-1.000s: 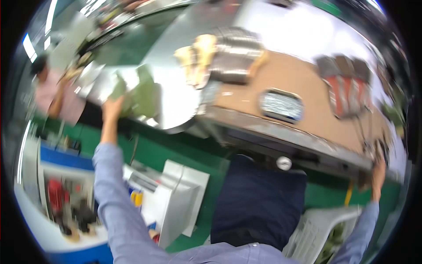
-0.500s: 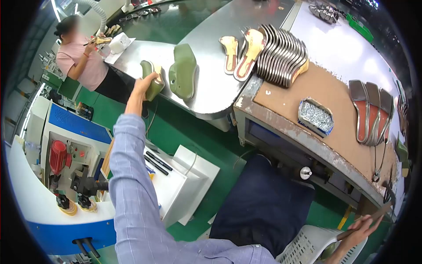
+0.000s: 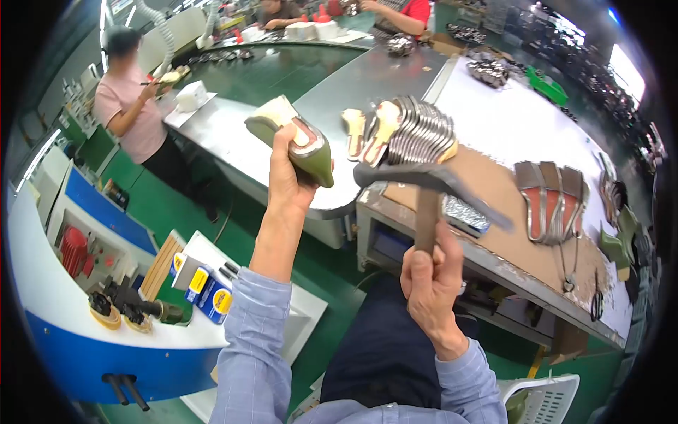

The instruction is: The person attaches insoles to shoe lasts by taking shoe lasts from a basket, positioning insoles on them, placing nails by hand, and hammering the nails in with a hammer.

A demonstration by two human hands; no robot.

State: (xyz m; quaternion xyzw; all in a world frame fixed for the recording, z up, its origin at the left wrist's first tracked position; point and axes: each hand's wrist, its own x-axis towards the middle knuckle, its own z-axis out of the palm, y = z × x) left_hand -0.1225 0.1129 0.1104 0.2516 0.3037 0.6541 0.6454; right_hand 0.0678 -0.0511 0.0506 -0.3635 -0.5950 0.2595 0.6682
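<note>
In my left hand (image 3: 288, 177) is a green shoe last (image 3: 318, 166), raised and tilted over the metal table, with my thumb across the insole (image 3: 277, 112) on its sole side. My right hand (image 3: 432, 286) is closed round the wooden handle of a hammer (image 3: 426, 219). The dark hammer head is held up to the right of the last, apart from it, and its right end is blurred. Behind the hammer, a row of metal-edged insoles (image 3: 424, 134) stands on the bench, with loose insoles (image 3: 385, 127) at its left end.
A box of small nails (image 3: 466, 215) sits on the brown bench top (image 3: 494, 191), partly behind the hammer. Brown-and-red shoe parts (image 3: 554, 201) and scissors (image 3: 597, 297) lie to the right. A blue-white machine (image 3: 127, 360) stands left; a white basket (image 3: 547, 396) is lower right. Co-workers (image 3: 134, 106) are beyond.
My left hand has lifted the shoe last off the metal table and brought it nearer. My right hand has swung the hammer from the far right to the middle. The view has tilted up.
</note>
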